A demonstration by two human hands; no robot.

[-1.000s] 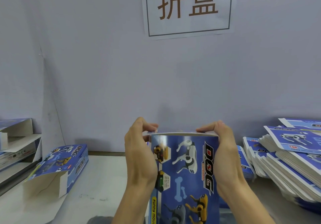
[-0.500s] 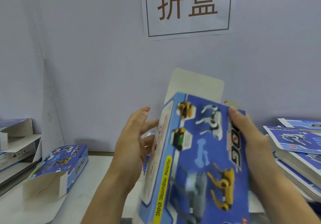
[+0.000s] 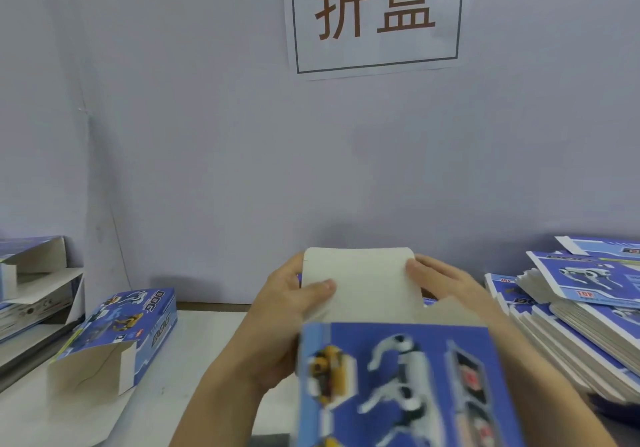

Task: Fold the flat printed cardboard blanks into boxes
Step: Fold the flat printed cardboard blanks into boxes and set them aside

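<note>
The person holds one blue printed box (image 3: 398,377) up in front of them, above the counter (image 3: 207,360), with its open end pointing away toward the wall sign (image 3: 375,13). The white closing flap (image 3: 363,283) stands up from that end. The left hand (image 3: 291,322) grips the box's left side, thumb curled onto the flap's inner face. The right hand (image 3: 446,287) is on the flap's right edge, fingertips pressing it, though most of that hand is hidden behind the card and I cannot tell how far its fingers curl. The box body is blurred.

As for progress, this box looks already squared up into a tube, and the end nearest the sign is not yet closed: the flap has to be bent over and tucked in. I cannot see the other end, so I cannot say whether it is shut.

Left of the held box, a finished-looking box (image 3: 117,335) lies on its side on the counter, one end open with its flap hanging out. Further left, more folded cartons (image 3: 31,273) sit stacked at the frame's edge. Right of the held box lies a thick, slumped stack of flat blanks (image 3: 581,308), which I judge to be the work still waiting. By that pile, only a small share of the job seems done.
</note>
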